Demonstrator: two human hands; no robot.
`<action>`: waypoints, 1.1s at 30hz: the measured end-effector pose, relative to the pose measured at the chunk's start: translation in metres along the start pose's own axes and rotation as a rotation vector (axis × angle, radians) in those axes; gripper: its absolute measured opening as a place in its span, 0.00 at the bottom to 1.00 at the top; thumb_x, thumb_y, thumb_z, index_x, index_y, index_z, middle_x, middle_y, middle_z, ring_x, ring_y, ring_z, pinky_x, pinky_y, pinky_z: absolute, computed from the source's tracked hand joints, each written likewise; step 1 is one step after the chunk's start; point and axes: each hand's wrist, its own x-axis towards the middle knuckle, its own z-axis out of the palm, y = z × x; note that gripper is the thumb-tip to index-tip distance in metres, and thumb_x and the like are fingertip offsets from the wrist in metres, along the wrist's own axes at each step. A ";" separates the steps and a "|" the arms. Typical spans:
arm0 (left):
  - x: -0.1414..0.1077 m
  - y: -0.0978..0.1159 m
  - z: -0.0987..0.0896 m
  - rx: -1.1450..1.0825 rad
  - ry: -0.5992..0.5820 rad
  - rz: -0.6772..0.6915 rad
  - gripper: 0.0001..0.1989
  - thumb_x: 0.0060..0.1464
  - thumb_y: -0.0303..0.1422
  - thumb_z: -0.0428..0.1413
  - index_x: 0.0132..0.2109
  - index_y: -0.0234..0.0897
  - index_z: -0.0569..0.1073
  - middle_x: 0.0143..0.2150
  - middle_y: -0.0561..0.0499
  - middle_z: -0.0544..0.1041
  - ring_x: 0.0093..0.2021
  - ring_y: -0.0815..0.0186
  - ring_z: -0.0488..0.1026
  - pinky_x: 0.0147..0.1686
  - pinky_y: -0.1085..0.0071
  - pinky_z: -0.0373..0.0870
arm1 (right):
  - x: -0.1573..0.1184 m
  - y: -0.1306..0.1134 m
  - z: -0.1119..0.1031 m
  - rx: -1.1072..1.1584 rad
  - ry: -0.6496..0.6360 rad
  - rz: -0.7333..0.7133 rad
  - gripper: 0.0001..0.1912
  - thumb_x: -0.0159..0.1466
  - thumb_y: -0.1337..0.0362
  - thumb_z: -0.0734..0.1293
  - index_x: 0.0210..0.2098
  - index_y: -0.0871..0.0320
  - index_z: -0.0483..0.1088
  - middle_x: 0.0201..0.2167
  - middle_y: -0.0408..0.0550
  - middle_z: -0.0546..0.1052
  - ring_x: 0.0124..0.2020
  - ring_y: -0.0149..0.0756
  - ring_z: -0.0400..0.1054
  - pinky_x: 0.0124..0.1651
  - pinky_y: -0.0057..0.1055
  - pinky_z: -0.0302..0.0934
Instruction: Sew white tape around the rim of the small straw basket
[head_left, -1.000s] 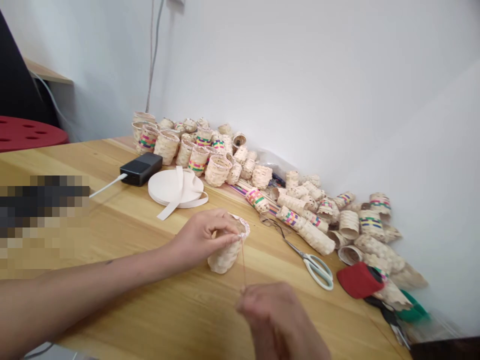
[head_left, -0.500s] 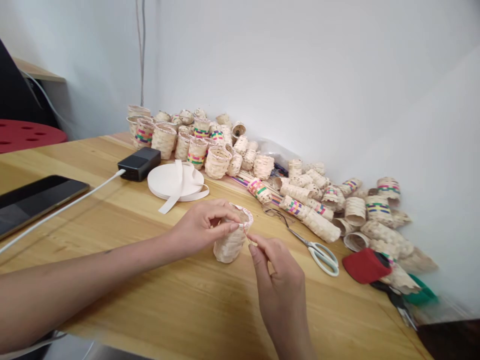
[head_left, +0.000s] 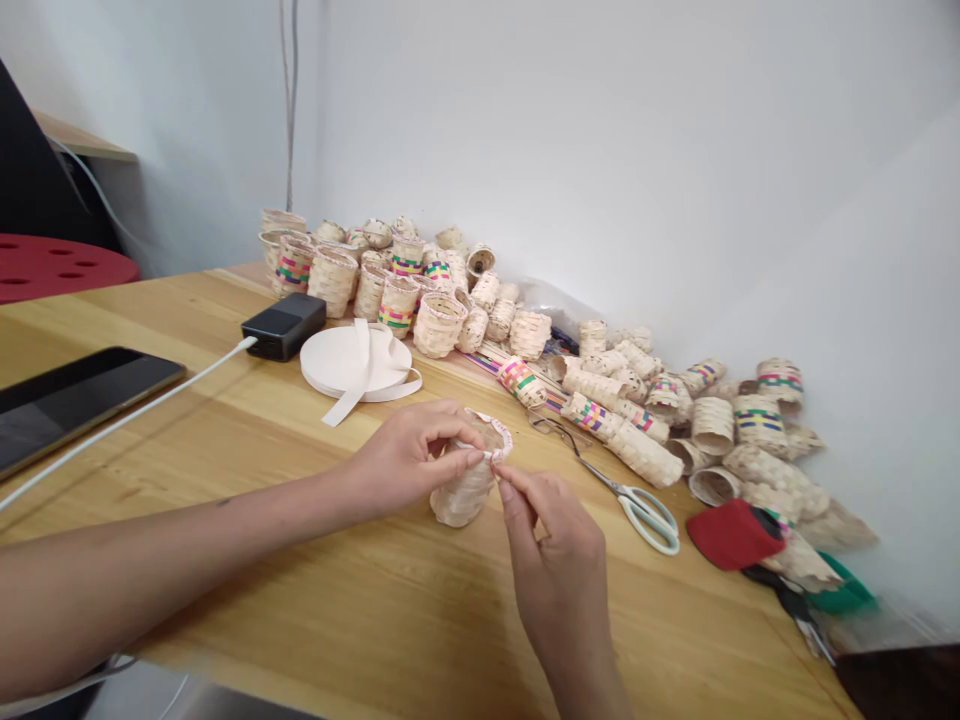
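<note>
A small pale woven basket (head_left: 459,498) stands slightly tilted on the wooden table, its rim edged with white tape and red stitches. My left hand (head_left: 420,455) pinches the rim between thumb and fingers, hiding part of the opening. On the right side of the rim, my right hand (head_left: 559,545) has thumb and index finger pressed together close to the stitching, on a thin red thread; whether a needle is there is too small to tell. A roll of white tape (head_left: 356,362) lies behind my left hand.
Several woven baskets (head_left: 439,324) line the wall side of the table (head_left: 360,610). Scissors (head_left: 646,518) and a red thread spool (head_left: 731,535) lie to the right. A black device (head_left: 283,325) with a white cable and a phone (head_left: 82,405) are at the left.
My right fingers have come closer to the basket rim, and the thread that hung between rim and fingers shows shorter. The view has shifted slightly.
</note>
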 end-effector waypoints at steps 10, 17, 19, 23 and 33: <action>-0.003 -0.002 0.004 0.099 0.014 0.090 0.05 0.57 0.25 0.56 0.35 0.35 0.77 0.33 0.52 0.76 0.34 0.69 0.71 0.34 0.75 0.64 | -0.003 0.000 -0.001 -0.043 0.016 0.025 0.11 0.66 0.67 0.61 0.41 0.57 0.75 0.25 0.42 0.68 0.25 0.31 0.63 0.31 0.28 0.56; -0.015 -0.002 0.014 0.392 0.077 0.304 0.10 0.62 0.27 0.51 0.35 0.31 0.75 0.32 0.48 0.73 0.34 0.67 0.68 0.34 0.73 0.63 | -0.009 -0.004 -0.001 -0.026 -0.013 0.129 0.11 0.66 0.65 0.60 0.37 0.56 0.74 0.24 0.42 0.68 0.25 0.32 0.62 0.30 0.28 0.54; -0.017 -0.002 0.016 0.450 0.086 0.322 0.10 0.62 0.27 0.50 0.34 0.31 0.74 0.31 0.48 0.72 0.33 0.66 0.67 0.33 0.72 0.62 | -0.009 -0.005 0.001 -0.015 -0.030 0.167 0.11 0.66 0.65 0.60 0.35 0.56 0.74 0.25 0.42 0.69 0.25 0.32 0.62 0.30 0.28 0.54; -0.021 -0.001 0.021 0.496 0.074 0.346 0.11 0.63 0.26 0.49 0.34 0.31 0.73 0.31 0.48 0.72 0.32 0.66 0.66 0.31 0.72 0.60 | -0.008 -0.006 0.003 0.007 -0.032 0.225 0.11 0.65 0.63 0.61 0.32 0.56 0.74 0.25 0.42 0.70 0.26 0.33 0.62 0.30 0.29 0.54; -0.016 0.002 0.014 0.561 0.067 0.370 0.16 0.65 0.29 0.45 0.33 0.33 0.74 0.30 0.48 0.72 0.30 0.68 0.64 0.29 0.72 0.58 | -0.008 0.006 0.002 0.331 -0.026 0.371 0.09 0.63 0.61 0.64 0.41 0.57 0.72 0.30 0.45 0.76 0.30 0.34 0.71 0.33 0.28 0.65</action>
